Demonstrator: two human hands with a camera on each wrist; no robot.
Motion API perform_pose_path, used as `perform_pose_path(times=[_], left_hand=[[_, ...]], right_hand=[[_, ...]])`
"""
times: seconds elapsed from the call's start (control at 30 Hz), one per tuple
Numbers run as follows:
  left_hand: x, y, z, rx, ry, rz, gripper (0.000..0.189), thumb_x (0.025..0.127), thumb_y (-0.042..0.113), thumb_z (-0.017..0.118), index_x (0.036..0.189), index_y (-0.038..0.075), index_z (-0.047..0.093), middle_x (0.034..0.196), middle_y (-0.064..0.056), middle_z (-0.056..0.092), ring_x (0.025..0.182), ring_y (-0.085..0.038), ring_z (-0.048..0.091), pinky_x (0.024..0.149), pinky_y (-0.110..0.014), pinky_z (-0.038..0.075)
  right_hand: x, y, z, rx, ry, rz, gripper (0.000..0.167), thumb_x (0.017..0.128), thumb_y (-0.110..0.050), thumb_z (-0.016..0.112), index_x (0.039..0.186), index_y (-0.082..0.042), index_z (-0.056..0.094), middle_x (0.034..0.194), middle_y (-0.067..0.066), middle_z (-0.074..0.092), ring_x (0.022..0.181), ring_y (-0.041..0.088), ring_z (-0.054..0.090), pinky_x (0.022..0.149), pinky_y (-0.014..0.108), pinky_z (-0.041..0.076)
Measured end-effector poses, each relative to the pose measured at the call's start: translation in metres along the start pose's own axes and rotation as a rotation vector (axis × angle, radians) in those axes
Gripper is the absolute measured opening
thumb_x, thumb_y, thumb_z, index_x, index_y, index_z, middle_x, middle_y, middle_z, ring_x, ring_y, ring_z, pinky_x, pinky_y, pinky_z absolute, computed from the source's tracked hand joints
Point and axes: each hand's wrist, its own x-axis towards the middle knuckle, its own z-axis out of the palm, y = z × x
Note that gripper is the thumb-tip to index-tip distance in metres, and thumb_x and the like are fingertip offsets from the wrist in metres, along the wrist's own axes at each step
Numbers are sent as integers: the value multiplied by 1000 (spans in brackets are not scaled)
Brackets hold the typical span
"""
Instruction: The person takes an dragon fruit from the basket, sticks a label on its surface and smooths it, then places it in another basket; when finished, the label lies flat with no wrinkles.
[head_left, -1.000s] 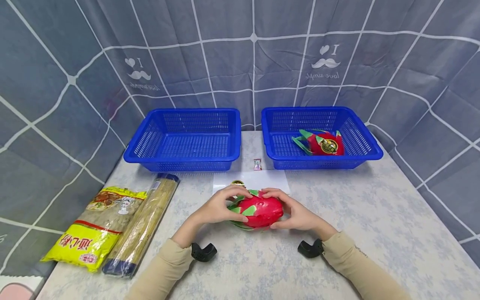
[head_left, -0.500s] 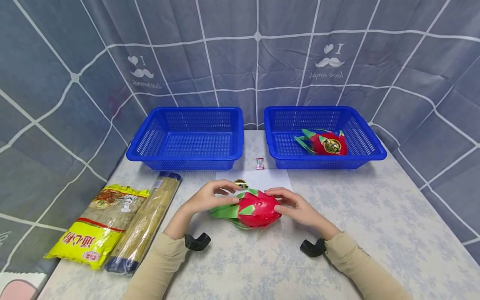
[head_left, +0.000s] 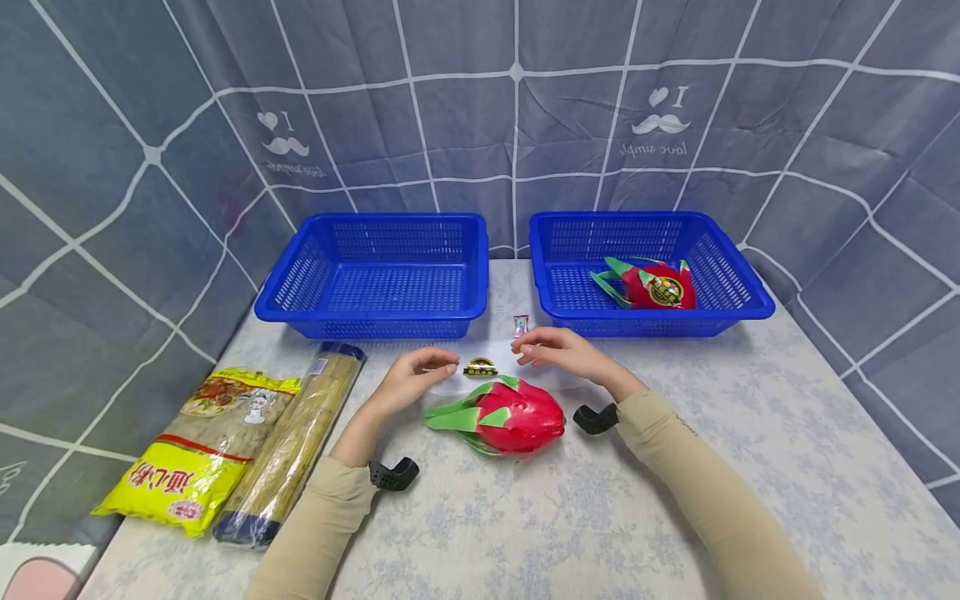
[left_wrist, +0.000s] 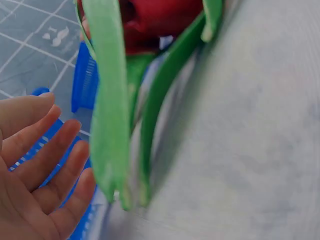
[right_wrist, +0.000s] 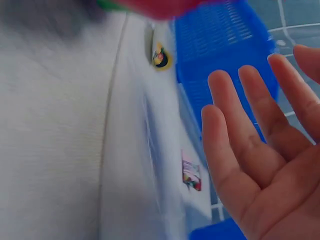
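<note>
A red dragon fruit (head_left: 520,419) with green leaf tips lies on the table in the head view, its leaves pointing left. Behind it, on a white sheet (head_left: 501,354), is a black and gold sticker (head_left: 480,367). My left hand (head_left: 411,377) hovers just left of that sticker, fingers loosely bent and holding nothing. Over the sheet's right part is my right hand (head_left: 564,352), relaxed and also holding nothing. In the left wrist view the fruit's leaves (left_wrist: 110,125) hang beside the open palm. The right wrist view catches the sticker (right_wrist: 161,59) and a small wrapped packet (right_wrist: 191,173).
Two blue baskets stand at the back; the right basket (head_left: 652,324) contains another dragon fruit (head_left: 660,286) bearing a similar sticker. Left of it is the other basket (head_left: 375,327). A yellow noodle bag (head_left: 195,450) and a long pack of noodles (head_left: 296,446) lie at the left.
Both hands have let go of the dragon fruit, which stays on the table. My right hand has moved up and left over the sheet; the left has moved off toward the sticker's left side.
</note>
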Motion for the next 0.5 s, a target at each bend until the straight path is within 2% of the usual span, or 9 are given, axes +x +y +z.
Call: perform_pose_path(times=[0.17, 0.27, 0.4, 0.5], left_hand=[[3, -9, 2, -27, 9, -40, 26, 91, 3, 59, 112, -13, 59, 110, -28, 61, 101, -35, 58, 90, -41, 45], [3, -12, 3, -20, 14, -73, 26, 91, 5, 60, 111, -12, 60, 109, -25, 62, 100, -29, 60, 90, -37, 46], [2, -17, 2, -4, 15, -66, 28, 91, 12, 62, 110, -8, 63, 107, -18, 65, 96, -19, 61, 85, -29, 46], [2, -16, 2, -14, 4, -57, 28, 91, 10, 61, 110, -10, 62, 107, -22, 64, 98, -25, 60, 86, -33, 46]], right_hand=[[24, 7, 2, -32, -53, 30, 29, 96, -14, 53, 119, 3, 60, 118, 19, 59, 104, 26, 60, 85, 41, 51], [33, 12, 6, -44, -83, 42, 30, 96, -14, 54, 120, 3, 60, 119, 17, 60, 105, 26, 59, 84, 39, 51], [41, 16, 10, -74, -117, 58, 31, 96, -15, 52, 121, 2, 60, 115, 17, 62, 102, 27, 59, 83, 38, 51], [45, 19, 11, -118, -136, 79, 31, 96, -16, 52, 121, 0, 61, 110, 16, 64, 99, 26, 60, 81, 37, 51]])
